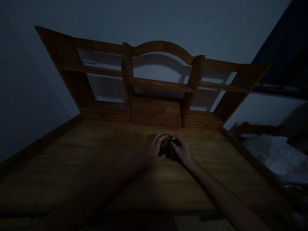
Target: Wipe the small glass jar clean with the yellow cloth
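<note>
Both of my hands meet over a small dark object (168, 148) with a bit of yellow on top, on a wooden desk (101, 166) in dim light. My left hand (154, 150) wraps its fingers round the object's left side. My right hand (183, 150) grips its right side with curled fingers. The object is mostly hidden by my fingers and I cannot make out what it is.
A wooden hutch (158, 83) with shelves and an arched top stands at the desk's back against a pale wall. White crumpled fabric (276, 157) lies beyond the desk's right edge, beside a wooden rail (255, 129). A raised lip (38, 144) runs along the desk's left side.
</note>
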The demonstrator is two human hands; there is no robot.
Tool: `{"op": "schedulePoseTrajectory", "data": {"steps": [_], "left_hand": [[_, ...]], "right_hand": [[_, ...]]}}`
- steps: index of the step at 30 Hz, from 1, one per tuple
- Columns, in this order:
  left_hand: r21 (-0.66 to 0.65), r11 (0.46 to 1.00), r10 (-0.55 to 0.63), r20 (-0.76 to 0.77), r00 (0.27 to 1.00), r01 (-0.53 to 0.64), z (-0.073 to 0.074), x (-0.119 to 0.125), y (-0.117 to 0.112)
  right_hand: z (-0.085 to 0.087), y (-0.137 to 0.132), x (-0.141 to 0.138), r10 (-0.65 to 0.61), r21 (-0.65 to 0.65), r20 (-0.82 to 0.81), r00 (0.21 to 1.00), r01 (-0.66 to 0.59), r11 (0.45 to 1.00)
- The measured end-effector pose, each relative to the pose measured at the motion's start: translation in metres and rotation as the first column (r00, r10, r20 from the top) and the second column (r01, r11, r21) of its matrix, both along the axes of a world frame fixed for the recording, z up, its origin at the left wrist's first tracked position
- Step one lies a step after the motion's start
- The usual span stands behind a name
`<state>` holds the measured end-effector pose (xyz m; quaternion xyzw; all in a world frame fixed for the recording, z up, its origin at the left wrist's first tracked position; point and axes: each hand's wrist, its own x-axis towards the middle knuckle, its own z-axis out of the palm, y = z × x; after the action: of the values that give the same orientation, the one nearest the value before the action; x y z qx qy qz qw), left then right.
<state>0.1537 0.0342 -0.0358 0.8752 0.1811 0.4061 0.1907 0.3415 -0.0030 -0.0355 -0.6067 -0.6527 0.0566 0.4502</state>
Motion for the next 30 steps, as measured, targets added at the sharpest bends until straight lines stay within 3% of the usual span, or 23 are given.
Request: {"op": "schedulePoseTrajectory", "data": {"steps": [4, 13, 17, 24, 30], "left_hand": [[-0.035, 0.999, 0.019, 0.057, 0.998, -0.017, 0.001, 0.001, 0.001], [-0.114, 0.976, 0.192, 0.039, 0.981, -0.186, 0.001, 0.002, 0.009], [-0.151, 0.961, 0.246, 0.072, 0.967, -0.233, -0.001, 0.001, 0.014], [-0.124, 0.951, 0.297, 0.119, 0.947, -0.282, 0.004, 0.0, 0.014], [-0.032, 0.95, 0.313, 0.158, 0.937, -0.312, 0.0, 0.0, 0.015]], "right_hand": [[0.001, -0.001, 0.001, -0.035, 0.029, 0.019, 0.999, 0.034, 0.999], [0.001, 0.0, -0.004, 0.072, 0.042, -0.122, 0.99, -0.067, 0.997], [0.01, -0.006, -0.004, 0.177, 0.098, -0.149, 0.973, -0.164, 0.982], [0.024, -0.023, -0.018, 0.224, 0.174, -0.145, 0.964, -0.198, 0.964], [0.026, -0.024, -0.023, 0.315, 0.106, 0.119, 0.942, -0.328, 0.939]]}}
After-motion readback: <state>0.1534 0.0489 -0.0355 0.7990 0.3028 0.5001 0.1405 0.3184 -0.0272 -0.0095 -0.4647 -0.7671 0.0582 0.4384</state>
